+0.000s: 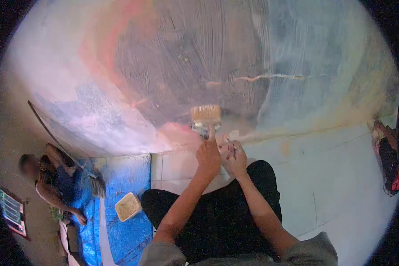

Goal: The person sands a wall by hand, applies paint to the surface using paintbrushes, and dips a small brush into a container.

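My left hand [208,156] is closed around a wide flat paintbrush [206,116], its index finger stretched along the metal band. The pale bristles point up at the lower edge of a dark grey-brown patch on the wall [195,57]. Just to the right, my right hand [235,158] is curled with stained fingers, close beside the left. A small pale shape shows at its fingertips, too unclear to name.
A cream plastic tub [128,207] stands on a blue sheet [119,170] to my left. Beyond it are a long-handled brush [96,185] and a seated person [57,184]. Pale tiles [314,177] cover the floor. A dark bundle with red [389,155] lies far right.
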Demonstrator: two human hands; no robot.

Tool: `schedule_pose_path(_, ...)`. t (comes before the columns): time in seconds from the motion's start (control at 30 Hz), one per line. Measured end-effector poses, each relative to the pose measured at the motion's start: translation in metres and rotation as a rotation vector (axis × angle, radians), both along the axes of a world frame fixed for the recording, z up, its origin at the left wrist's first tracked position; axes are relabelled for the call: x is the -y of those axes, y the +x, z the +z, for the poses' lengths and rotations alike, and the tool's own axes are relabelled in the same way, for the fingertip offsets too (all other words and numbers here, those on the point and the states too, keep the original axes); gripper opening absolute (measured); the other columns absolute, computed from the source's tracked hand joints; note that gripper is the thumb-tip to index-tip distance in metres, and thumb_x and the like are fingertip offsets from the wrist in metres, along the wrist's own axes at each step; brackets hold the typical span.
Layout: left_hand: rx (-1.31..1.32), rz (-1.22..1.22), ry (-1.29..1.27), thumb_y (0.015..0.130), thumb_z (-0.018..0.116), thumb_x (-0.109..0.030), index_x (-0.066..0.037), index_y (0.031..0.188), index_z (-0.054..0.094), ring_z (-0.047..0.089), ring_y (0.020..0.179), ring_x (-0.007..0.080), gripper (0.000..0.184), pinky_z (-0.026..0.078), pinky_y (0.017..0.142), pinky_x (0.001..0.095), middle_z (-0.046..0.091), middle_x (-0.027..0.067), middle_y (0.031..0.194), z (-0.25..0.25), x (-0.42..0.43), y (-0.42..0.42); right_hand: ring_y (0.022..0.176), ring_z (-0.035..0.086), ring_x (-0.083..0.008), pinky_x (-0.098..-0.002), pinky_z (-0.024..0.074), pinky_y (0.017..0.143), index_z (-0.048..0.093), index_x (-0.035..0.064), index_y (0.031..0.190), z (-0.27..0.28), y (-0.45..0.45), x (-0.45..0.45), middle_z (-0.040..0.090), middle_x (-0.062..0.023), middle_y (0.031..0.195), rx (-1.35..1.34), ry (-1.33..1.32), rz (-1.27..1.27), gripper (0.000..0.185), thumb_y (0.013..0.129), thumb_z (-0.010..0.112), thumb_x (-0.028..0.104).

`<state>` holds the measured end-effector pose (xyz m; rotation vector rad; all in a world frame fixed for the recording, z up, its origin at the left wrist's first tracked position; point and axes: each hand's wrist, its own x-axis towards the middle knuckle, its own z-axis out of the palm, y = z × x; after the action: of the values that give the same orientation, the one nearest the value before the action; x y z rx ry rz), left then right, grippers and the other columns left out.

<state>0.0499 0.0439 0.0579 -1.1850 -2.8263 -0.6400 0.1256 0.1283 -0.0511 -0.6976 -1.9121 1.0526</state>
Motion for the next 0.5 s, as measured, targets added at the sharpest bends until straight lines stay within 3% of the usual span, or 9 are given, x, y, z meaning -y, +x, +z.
schedule_pose_path(0.07,0.039,-0.053,-0.104,0.081,0.054,-0.011,-0.008,0.139,0.040,0.061,0.093,0.0437,0.059,0.050,0.079,0.0523,0.054,0.0313,0.111,0.001,0.010,-0.011,0.084,0.059,-0.0401,-0.0450,0.0468,0.074,0.053,0.0039,0.100,-0.010,-0.002,-0.005,0.059,-0.0168,0.092,-0.002,-0.028,0.027,0.032,0.101,0.037,0.031)
schedule_pose_path(0.13,0.014,-0.298,-0.425,0.078,0.057,-0.015,-0.007,0.129,0.050,0.062,0.094,0.0427,0.052,0.052,0.079,0.0492,0.058,0.0277,0.110,0.024,0.016,-0.035,0.085,0.059,-0.0408,-0.0453,0.0466,0.074,0.053,0.0039,0.100,-0.015,-0.002,-0.005,0.059,-0.0170,0.093,-0.005,-0.051,0.056,0.031,0.101,0.037,0.030)
schedule_pose_path(0.17,-0.127,-0.345,-0.327,0.077,0.056,-0.013,-0.005,0.121,0.054,0.064,0.091,0.0399,0.045,0.054,0.073,0.0460,0.063,0.0254,0.103,0.036,0.020,-0.039,0.085,0.059,-0.0405,-0.0453,0.0467,0.074,0.054,0.0040,0.099,-0.014,-0.002,-0.005,0.059,-0.0168,0.093,0.019,-0.051,0.046,0.031,0.101,0.037,0.030)
schedule_pose_path(0.3,-0.301,-0.221,-0.012,0.076,0.051,-0.006,-0.001,0.128,0.046,0.063,0.082,0.0403,0.053,0.051,0.070,0.0494,0.064,0.0259,0.088,0.124,0.027,-0.043,0.086,0.060,-0.0397,-0.0451,0.0468,0.075,0.056,0.0041,0.098,-0.009,-0.002,-0.005,0.062,-0.0169,0.092,-0.009,-0.060,0.040,0.031,0.100,0.037,0.029)
schedule_pose_path(0.37,-0.504,-0.330,0.128,0.075,0.051,-0.006,-0.001,0.132,0.041,0.062,0.080,0.0421,0.058,0.051,0.069,0.0493,0.062,0.0268,0.087,0.152,0.031,-0.062,0.085,0.060,-0.0397,-0.0449,0.0469,0.075,0.056,0.0040,0.097,-0.008,-0.002,-0.004,0.062,-0.0172,0.091,-0.012,-0.060,0.050,0.032,0.101,0.037,0.030)
schedule_pose_path(0.43,-0.432,-0.258,0.116,0.076,0.052,-0.002,-0.005,0.135,0.035,0.057,0.095,0.0470,0.062,0.047,0.086,0.0478,0.059,0.0287,0.099,0.195,0.040,-0.045,0.085,0.060,-0.0397,-0.0447,0.0470,0.075,0.056,0.0039,0.096,-0.009,-0.002,-0.004,0.063,-0.0175,0.091,-0.018,-0.058,0.064,0.032,0.101,0.037,0.030)
schedule_pose_path(0.5,-0.503,-0.164,0.229,0.077,0.052,-0.002,-0.006,0.137,0.034,0.057,0.094,0.0474,0.063,0.048,0.084,0.0490,0.058,0.0288,0.103,0.224,0.041,-0.026,0.085,0.061,-0.0399,-0.0449,0.0472,0.075,0.057,0.0036,0.096,-0.010,-0.003,-0.005,0.063,-0.0180,0.090,0.003,-0.065,0.059,0.033,0.101,0.038,0.030)
